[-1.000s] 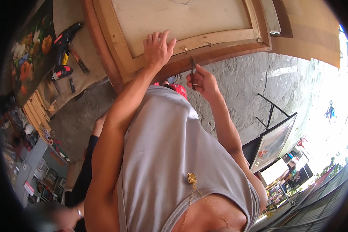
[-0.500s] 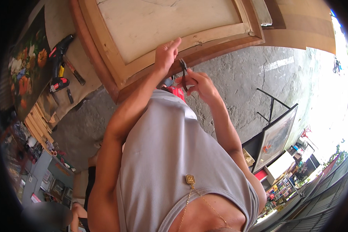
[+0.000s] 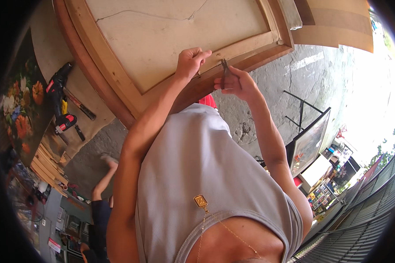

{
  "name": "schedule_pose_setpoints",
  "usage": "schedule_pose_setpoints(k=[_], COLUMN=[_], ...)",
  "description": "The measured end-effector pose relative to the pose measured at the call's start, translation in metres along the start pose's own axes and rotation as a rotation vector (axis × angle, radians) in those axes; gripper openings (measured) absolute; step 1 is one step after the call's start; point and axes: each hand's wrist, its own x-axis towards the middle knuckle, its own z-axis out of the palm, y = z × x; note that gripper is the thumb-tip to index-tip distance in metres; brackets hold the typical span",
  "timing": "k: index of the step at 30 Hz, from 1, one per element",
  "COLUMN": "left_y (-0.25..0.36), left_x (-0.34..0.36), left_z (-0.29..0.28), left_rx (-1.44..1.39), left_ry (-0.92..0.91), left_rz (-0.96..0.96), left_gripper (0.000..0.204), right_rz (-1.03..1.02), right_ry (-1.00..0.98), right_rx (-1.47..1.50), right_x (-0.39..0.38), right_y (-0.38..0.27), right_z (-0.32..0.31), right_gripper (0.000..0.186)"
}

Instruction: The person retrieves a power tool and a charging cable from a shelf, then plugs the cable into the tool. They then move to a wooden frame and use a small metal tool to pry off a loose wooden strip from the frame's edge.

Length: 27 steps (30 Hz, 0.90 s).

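The back of a wooden picture frame (image 3: 245, 66) with a stretched canvas (image 3: 162, 39) lies in front of me. A thin wire (image 3: 136, 12) crosses the canvas back. Over the near rail is my left hand (image 3: 190, 64), its fingers curled in and its thumb side pointing right. Whatever those fingers hold, if anything, is too small to make out. Just to the right, my right hand (image 3: 239, 84) grips a pair of dark pliers (image 3: 224, 72), with the jaws pointing up at the near rail. The two hands are apart.
On the table at left lie a cordless drill (image 3: 58, 94), a hammer (image 3: 80, 104) and a flower painting (image 3: 22, 101). Wooden strips (image 3: 48, 164) are stacked below them. Another person's leg (image 3: 103, 179) shows at lower left. A framed picture (image 3: 310, 142) leans at right.
My left hand has gone from outstretched fingers to curled ones. The right hand, still holding the pliers, has shifted right against the frame rail. More of the wire and another person's leg now show.
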Motion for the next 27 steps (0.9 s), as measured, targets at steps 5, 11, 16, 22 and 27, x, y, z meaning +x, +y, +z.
schedule_pose_setpoints(k=[5, 11, 16, 22, 27], left_y=[-0.01, -0.017, -0.021, -0.021, -0.02], left_x=[-0.001, -0.007, -0.006, -0.005, -0.005], left_z=[0.02, 0.038, 0.035, 0.036, 0.038], left_rx=[0.481, 0.816, 0.785, 0.779, 0.733], left_ry=[0.222, 0.388, 0.423, 0.443, 0.434], left_rz=[0.296, 0.684, 0.642, 0.676, 0.677], left_gripper=[0.038, 0.034, 0.031, 0.032, 0.031], right_rz=[0.091, 0.07, 0.055, 0.031, 0.067], right_ry=[-0.068, 0.006, -0.012, 0.006, -0.05], right_rx=[0.08, -0.142, -0.223, -0.242, -0.176], right_x=[0.012, 0.015, 0.014, 0.004, 0.013], right_y=[-0.006, -0.017, -0.02, -0.021, -0.021], right_z=[-0.017, -0.02, -0.021, -0.018, -0.025], right_gripper=[0.045, 0.038, 0.033, 0.038, 0.034])
